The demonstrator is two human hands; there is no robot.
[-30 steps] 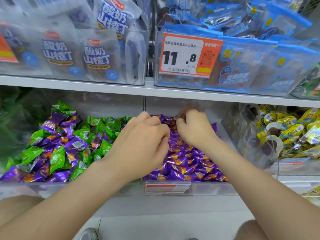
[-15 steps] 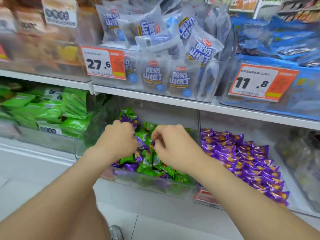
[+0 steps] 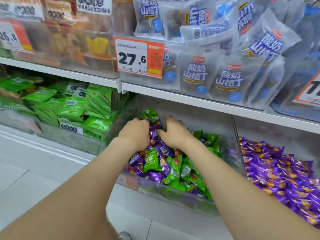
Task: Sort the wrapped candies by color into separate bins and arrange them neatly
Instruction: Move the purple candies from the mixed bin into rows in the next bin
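A clear bin (image 3: 173, 192) on the lower shelf holds mixed green candies (image 3: 151, 160) and purple candies (image 3: 155, 175). Both my hands reach into the back of this pile. My left hand (image 3: 136, 134) has its fingers curled down into the heap against a purple candy (image 3: 155, 131); its fingertips are hidden. My right hand (image 3: 174, 134) is curled over the same spot, thumb touching that purple candy. To the right, a second bin holds only purple candies (image 3: 280, 172).
A clear divider wall (image 3: 237, 144) separates the two candy bins. A bin of larger green packets (image 3: 72, 108) stands to the left. The shelf edge (image 3: 190, 97) hangs low overhead, carrying bagged snacks and a 27.6 price tag (image 3: 138, 58). White floor lies below.
Both hands left the purple-only bin, moved left into the mixed bin, then reached deeper toward its back. The view swung left with them.
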